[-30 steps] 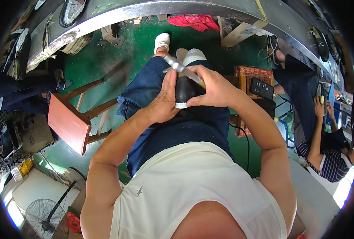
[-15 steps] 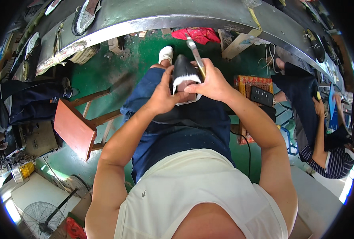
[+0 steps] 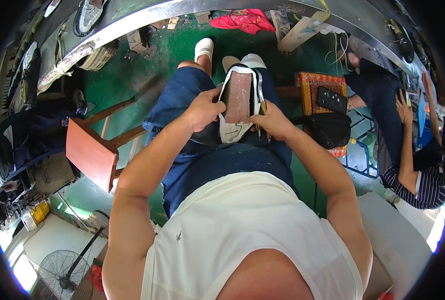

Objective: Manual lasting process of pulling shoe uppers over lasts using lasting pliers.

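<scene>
A black shoe upper on a last (image 3: 239,100) lies bottom up over my lap, its reddish-brown insole facing me and a whitish lining edge turned round it. My left hand (image 3: 205,109) is closed on its left side, thumb at the rim. My right hand (image 3: 274,121) is closed at the lower right side, thumb against the edge. In that hand are metal pincers (image 3: 262,104) with brass-coloured handles, lying along the shoe's right side. Their jaws are hard to make out beside the shoe, and most of my right fingers are hidden.
A metal-edged workbench (image 3: 147,19) curves across the front, with unfinished shoes (image 3: 89,17) on it. A reddish wooden stool (image 3: 91,152) stands left. At right, a phone (image 3: 332,99) and black pouch (image 3: 327,130) rest on a patterned stool (image 3: 307,82). Another person (image 3: 412,185) sits far right.
The shoe has turned from toe away and black upper showing to its insole facing up. The pincers have swung from pointing up and forward to lying along its right side.
</scene>
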{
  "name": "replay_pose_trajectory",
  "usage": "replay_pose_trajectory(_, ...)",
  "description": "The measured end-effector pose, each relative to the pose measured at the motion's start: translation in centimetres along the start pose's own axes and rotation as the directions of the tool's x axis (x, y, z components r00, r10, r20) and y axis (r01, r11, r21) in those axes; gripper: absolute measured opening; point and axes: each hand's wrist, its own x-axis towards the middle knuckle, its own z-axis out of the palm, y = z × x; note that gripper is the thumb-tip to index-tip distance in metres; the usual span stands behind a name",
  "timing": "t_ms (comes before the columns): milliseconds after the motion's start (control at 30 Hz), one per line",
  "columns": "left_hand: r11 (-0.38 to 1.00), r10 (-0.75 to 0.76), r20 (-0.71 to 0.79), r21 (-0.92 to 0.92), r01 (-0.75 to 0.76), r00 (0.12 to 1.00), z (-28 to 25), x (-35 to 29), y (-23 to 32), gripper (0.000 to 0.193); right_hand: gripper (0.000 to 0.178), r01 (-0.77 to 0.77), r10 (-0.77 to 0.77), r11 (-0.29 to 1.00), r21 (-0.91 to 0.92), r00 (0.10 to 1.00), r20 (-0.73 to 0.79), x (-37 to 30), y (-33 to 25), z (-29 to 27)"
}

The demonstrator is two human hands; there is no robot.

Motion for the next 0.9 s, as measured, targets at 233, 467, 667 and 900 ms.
replay_pose_trajectory(233,0.953,-0.004,0.256,-0.291,0.081,0.967,0.1,-0.7,-1.6,0.098,0.031,-0.159,0.180,0.936,-0.314,0.983,0.038,0.2,-2.7,-3.1)
replay_pose_trajectory(467,0.997,0.075,-0.022,-0.030,-0.076,0.997,2.9,-1.6,-4.4,0.105,0.037,-0.145,0.238,0.805,-0.575,0.967,0.090,-6.8,-6.0,-4.5)
replay_pose_trajectory(667,0.997,0.074,-0.037,0.012,-0.073,0.997,3.4,-0.6,-5.9,0.111,0.049,0.368,-0.195,0.183,-0.912,0.922,0.333,-4.6,-6.4,-2.6)
replay_pose_trajectory(900,0.829,0.157,0.028,-0.547,-0.117,0.987,3.4,-1.6,-6.9,0.095,0.024,0.454,0.554,-0.160,-0.877,0.777,0.301,-2.4,-15.8,3.6)
